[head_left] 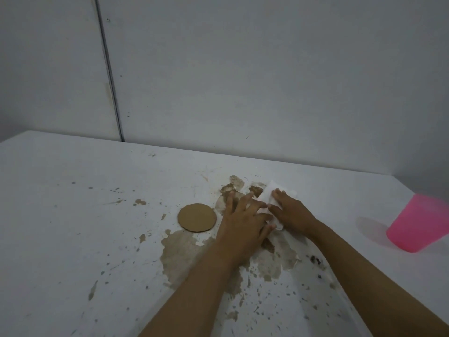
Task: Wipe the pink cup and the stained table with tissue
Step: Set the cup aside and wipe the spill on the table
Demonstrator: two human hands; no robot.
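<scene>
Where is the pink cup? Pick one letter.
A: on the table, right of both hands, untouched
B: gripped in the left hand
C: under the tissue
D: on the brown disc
A: the pink cup sits on the table off to the right, while the left hand and right hand both press on the tissue.

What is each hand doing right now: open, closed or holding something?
Left hand: open, fingers spread, touching the tissue.
Right hand: open, flat on the tissue.
</scene>
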